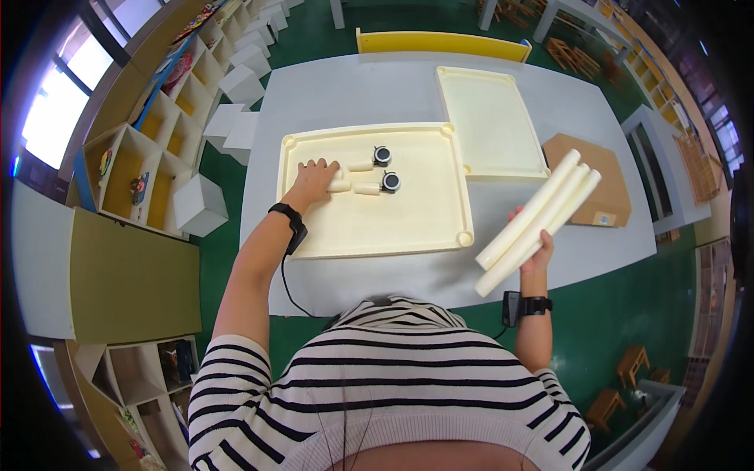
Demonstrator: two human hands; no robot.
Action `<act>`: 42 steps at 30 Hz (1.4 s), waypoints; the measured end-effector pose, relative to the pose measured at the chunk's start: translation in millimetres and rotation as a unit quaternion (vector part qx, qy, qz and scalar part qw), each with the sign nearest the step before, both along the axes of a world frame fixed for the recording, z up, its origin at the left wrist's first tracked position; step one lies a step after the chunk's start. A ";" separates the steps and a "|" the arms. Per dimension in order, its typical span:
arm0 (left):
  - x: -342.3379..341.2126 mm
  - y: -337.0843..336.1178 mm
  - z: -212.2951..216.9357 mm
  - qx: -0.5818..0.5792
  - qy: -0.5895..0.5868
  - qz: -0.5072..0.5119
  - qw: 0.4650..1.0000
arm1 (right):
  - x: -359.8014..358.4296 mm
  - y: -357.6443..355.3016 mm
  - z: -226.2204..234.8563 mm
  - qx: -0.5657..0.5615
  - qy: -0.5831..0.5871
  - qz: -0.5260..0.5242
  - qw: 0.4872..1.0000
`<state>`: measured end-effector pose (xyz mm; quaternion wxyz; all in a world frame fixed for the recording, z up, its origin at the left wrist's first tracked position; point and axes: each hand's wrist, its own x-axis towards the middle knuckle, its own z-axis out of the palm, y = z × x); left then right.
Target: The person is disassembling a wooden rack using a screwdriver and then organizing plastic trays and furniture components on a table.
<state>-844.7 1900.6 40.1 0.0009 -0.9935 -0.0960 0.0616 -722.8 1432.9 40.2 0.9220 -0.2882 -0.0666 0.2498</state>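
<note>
My right hand (538, 251) is closed around a bundle of long cream plastic tubes (542, 224), held tilted above the table's right part. My left hand (314, 180) is down inside a shallow cream tray (408, 228), its fingers curled at a short cream cylinder (339, 186); the grip is partly hidden. Just right of those fingers lie two black-and-white caster wheels, an upper caster (382, 155) and a lower caster (390, 182). Each points a short cream stem toward my left hand.
A grey-white table (314, 94) carries everything. Behind and to the right lies a second cream tray (491, 118), beside a flat brown cardboard piece (601, 180). A yellow panel (440, 43) stands along the far edge. Cubby shelves (149, 173) and white blocks (200, 204) line the left.
</note>
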 end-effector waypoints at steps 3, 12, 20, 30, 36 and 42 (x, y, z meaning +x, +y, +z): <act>7.2 -4.7 -6.5 0.026 0.068 0.040 0.997 | 9.1 -34.3 1.2 -0.003 -0.023 -0.039 0.999; 24.7 -9.6 19.8 -0.273 -0.081 0.073 0.956 | 37.1 -110.3 -12.1 -0.223 -0.002 -0.077 0.972; 63.9 -65.2 20.2 -0.084 0.128 0.073 0.985 | 75.9 -105.8 -28.5 -0.180 0.052 0.001 0.982; 52.7 -84.2 8.8 0.055 0.059 0.117 0.990 | 133.9 -120.2 -15.3 -0.376 -0.076 0.198 0.902; 51.2 -72.0 -1.3 -0.010 0.017 0.085 0.996 | 138.7 -132.6 -48.2 -0.567 -0.273 0.208 0.749; 57.0 -79.0 -4.1 0.005 0.019 0.103 0.994 | 128.0 -104.1 -47.0 -0.715 -0.393 0.275 0.508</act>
